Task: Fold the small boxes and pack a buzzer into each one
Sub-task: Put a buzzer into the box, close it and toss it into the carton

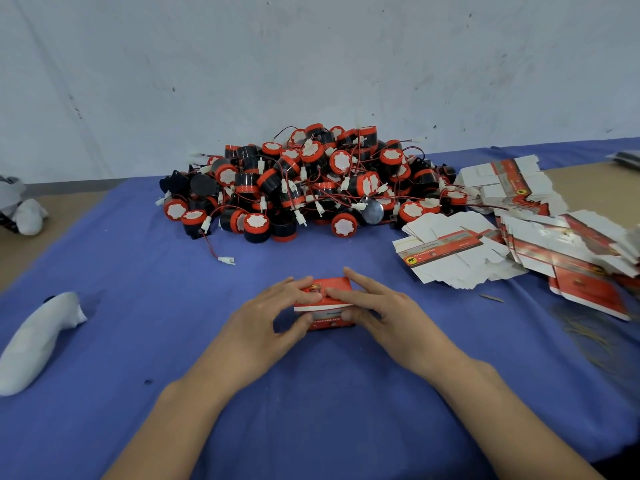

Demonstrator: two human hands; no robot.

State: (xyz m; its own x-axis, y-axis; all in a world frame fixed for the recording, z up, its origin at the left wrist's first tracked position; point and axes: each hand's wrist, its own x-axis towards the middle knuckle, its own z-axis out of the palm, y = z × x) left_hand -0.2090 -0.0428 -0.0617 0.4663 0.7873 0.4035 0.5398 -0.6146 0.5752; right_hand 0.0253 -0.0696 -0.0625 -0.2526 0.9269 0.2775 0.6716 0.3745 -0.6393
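Far left: white stuffed cloth object (38, 341), lying loose on the blue-covered tabletop (138, 271). Centre, rear: pile of buzzers (304, 181), black and red with trailing wires, large, unpacked. Centre, front: left hand (273, 317), fingers over the top and thumb at the front face of one small box (325, 303). The box is red, folded into shape and resting on the tabletop just before the pile. Right hand (377, 313) grips the same box from the other side. Whether a buzzer is inside cannot be told. Right: flat box blanks (450, 251), many, fanned in loose stacks, unfolded. No finished boxes in view elsewhere; most of the job appears to remain.
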